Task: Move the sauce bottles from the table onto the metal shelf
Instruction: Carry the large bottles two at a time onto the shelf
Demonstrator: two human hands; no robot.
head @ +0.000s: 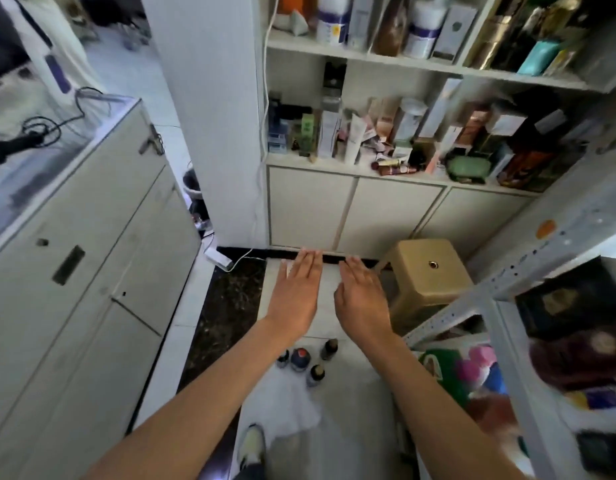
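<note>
Fingers of both hands lie straight and together, palms down, holding nothing: the left hand (294, 292) and the right hand (363, 299) are stretched out side by side in the air. Below and between the forearms, four sauce bottles (304, 360) stand in a tight cluster on a white surface. To the right stand a tan stool (427, 271) and, past it, the metal shelf (486, 289), its lower tiers filled with blurred packages.
</note>
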